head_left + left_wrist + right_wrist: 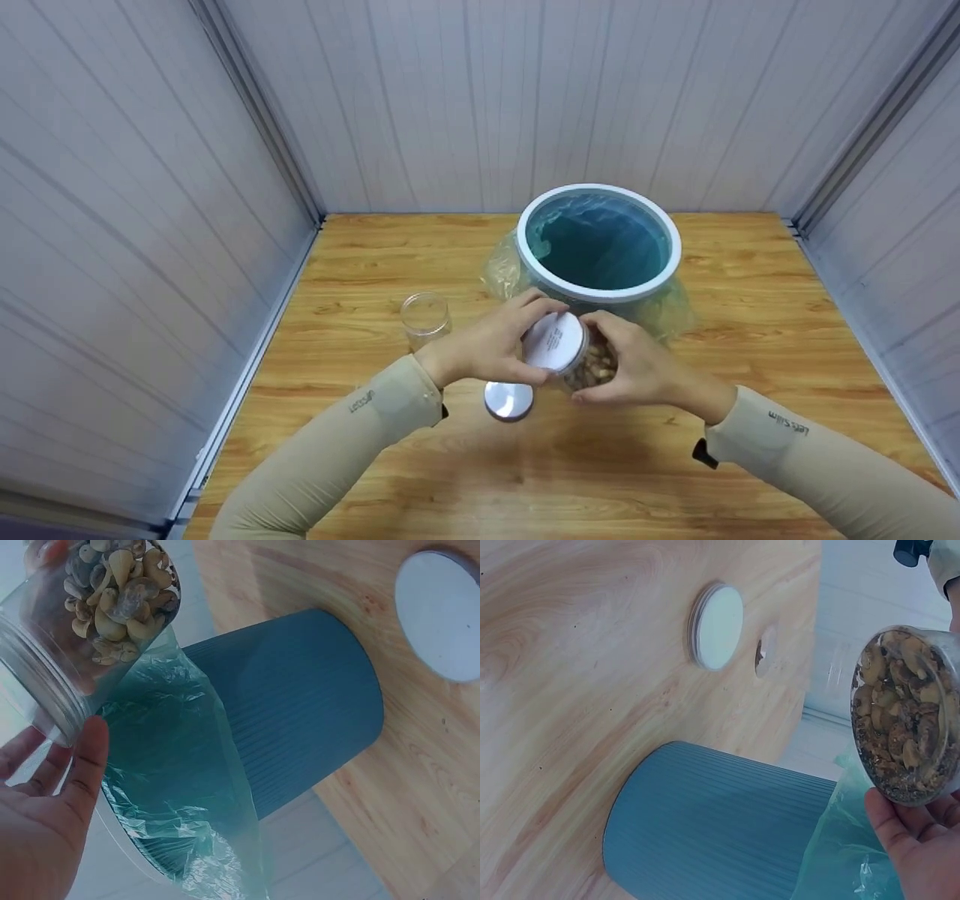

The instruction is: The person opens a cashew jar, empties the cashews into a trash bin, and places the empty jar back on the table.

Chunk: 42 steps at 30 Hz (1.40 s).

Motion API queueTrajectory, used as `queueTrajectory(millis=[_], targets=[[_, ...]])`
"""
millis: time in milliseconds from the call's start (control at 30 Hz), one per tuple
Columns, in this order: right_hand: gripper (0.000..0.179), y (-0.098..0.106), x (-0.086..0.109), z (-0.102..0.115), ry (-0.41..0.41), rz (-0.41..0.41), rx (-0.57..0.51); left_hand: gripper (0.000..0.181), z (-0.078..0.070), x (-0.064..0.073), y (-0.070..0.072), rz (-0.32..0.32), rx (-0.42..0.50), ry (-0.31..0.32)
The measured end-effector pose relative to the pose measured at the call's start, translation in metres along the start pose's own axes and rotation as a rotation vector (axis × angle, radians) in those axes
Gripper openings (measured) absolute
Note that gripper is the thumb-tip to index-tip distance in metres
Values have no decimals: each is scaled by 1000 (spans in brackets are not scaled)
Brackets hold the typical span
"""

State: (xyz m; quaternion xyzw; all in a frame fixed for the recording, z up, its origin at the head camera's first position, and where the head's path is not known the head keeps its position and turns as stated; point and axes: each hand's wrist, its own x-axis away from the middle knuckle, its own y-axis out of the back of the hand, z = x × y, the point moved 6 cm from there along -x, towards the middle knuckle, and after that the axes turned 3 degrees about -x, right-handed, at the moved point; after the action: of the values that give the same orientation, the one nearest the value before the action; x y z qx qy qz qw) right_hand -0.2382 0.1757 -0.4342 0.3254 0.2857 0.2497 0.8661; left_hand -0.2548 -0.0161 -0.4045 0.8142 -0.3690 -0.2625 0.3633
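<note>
A clear jar point(598, 365) part-filled with cashew nuts is held tilted between both hands, in front of the bin. Its white lid point(556, 342) faces up and to the left, with small print on top. My left hand point(487, 346) grips the lid's edge, thumb below and fingers above. The right hand point(637, 364) holds the body of the jar, fingers curled around its base end. In the right wrist view, cashews and dark crumbs point(904, 712) show through the jar's bottom.
A blue ribbed bin point(712, 817) with a white rim point(523, 247) and a green plastic liner point(180, 765) stands behind the hands. A second lid point(508, 400) lies on the wooden table point(420, 480). A clear jar without a lid point(425, 313) stands left. Panel walls enclose the table.
</note>
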Motion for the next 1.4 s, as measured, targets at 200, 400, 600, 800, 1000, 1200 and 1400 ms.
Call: queueTrajectory(millis=[200,400,600,800,1000,1200,1400], targets=[[84,2,-1,0,-20,1,4,73,4,-1,1,-51,-60,118],[82,2,-2,2,-1,-13,18,78,8,-2,4,-71,-107,161],[83,2,-2,3,31,-31,21,96,4,-1,3,16,-32,-6],[85,1,-1,1,18,-23,36,95,-2,1,3,26,1,-126],[85,1,0,2,14,-20,40,90,-3,1,3,16,18,-128],[83,0,0,2,7,-9,38,85,1,1,2,-16,7,-51],[82,-2,2,1,-13,11,33,79,7,1,-1,-57,-41,44]])
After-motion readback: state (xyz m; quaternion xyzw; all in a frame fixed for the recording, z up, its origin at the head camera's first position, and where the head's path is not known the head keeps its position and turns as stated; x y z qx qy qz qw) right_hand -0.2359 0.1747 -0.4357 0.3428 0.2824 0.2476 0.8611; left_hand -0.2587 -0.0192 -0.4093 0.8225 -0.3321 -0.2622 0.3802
